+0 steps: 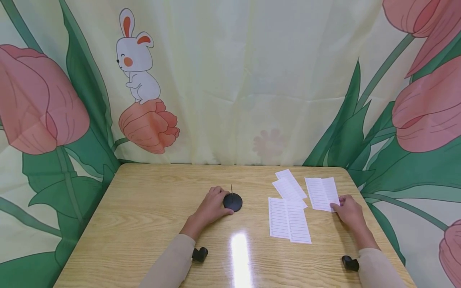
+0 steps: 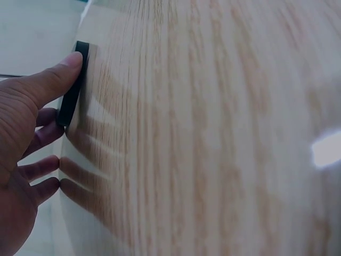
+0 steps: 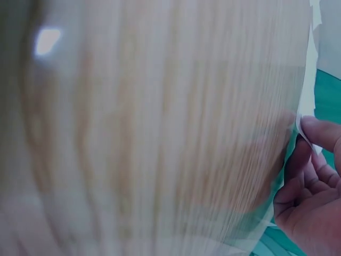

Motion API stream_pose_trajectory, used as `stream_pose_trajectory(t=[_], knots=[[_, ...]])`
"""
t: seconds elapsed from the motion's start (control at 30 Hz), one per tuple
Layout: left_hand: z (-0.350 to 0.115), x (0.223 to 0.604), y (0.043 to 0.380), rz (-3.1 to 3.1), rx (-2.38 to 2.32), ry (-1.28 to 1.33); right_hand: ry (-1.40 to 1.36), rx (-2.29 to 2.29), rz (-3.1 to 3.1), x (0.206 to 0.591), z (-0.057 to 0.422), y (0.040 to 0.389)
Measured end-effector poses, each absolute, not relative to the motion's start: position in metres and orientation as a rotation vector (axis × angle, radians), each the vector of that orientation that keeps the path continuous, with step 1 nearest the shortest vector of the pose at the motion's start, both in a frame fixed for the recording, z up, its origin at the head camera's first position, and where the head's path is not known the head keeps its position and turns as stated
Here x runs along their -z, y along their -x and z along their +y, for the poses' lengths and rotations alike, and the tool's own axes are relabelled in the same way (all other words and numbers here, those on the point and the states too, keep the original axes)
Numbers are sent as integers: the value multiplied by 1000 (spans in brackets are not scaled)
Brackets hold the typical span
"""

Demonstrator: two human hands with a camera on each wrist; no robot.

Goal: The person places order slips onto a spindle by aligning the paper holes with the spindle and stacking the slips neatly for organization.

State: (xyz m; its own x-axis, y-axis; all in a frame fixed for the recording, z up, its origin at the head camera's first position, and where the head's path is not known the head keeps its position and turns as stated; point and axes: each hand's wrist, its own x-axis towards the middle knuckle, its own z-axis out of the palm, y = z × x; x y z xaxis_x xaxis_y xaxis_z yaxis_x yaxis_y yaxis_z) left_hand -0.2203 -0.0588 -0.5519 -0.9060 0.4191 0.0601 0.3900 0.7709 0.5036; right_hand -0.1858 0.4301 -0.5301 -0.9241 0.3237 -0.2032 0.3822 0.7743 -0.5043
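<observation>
A receipt spike (image 1: 233, 203) with a round black base and a thin upright needle stands on the table, left of the paper slips. My left hand (image 1: 212, 206) grips the base at its left side. In the left wrist view, the thumb lies on the edge of the black base (image 2: 69, 104) and some fingers rest on the tabletop. Over at the right, my right hand (image 1: 349, 212) pinches the lower right corner of a lined white slip (image 1: 330, 192). That corner bends up between thumb and finger in the right wrist view, where the paper (image 3: 307, 96) appears edge-on.
Another lined slip (image 1: 314, 194) overlaps the pinched one on its left. Several more slips (image 1: 288, 190) lie fanned between the spike and the right hand, with two side by side (image 1: 279, 220) nearer me. A printed curtain (image 1: 223, 88) hangs behind the wooden table (image 1: 144, 224).
</observation>
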Motion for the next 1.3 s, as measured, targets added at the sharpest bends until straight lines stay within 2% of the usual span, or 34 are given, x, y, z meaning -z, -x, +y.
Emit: stream_pose_trajectory(t=[0.33,1.3], knots=[[-59,550,220,2898,-820,-654,-602,875,2891,528,431,184],[-59,553,221,2904,-824,-655,-403,769,3121,487,448,177]])
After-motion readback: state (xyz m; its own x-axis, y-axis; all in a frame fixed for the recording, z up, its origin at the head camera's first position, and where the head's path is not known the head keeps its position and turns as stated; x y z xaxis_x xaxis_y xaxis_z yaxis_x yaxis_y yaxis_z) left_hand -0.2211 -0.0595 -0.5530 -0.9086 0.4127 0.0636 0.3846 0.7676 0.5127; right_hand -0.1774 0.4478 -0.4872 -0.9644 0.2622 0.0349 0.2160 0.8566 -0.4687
